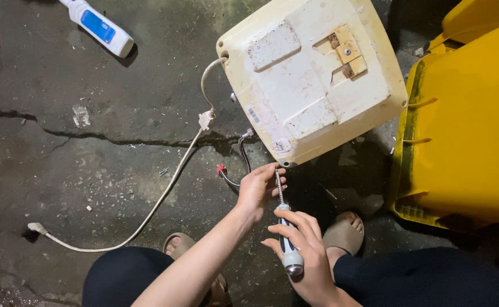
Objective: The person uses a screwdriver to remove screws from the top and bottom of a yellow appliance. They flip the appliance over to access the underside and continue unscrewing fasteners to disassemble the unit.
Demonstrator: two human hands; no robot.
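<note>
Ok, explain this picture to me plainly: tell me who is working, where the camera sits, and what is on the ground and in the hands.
There is no machine here: a person works with two bare hands, filmed by a camera worn on the head, looking down. The right hand grips a screwdriver by its handle. The left hand steadies the shaft near the tip, at the lower corner of a cream-white appliance casing lying on cracked concrete floor. A white power cord trails from the casing. A yellow bin stands on the right, and a white-and-blue device lies at top left.
</note>
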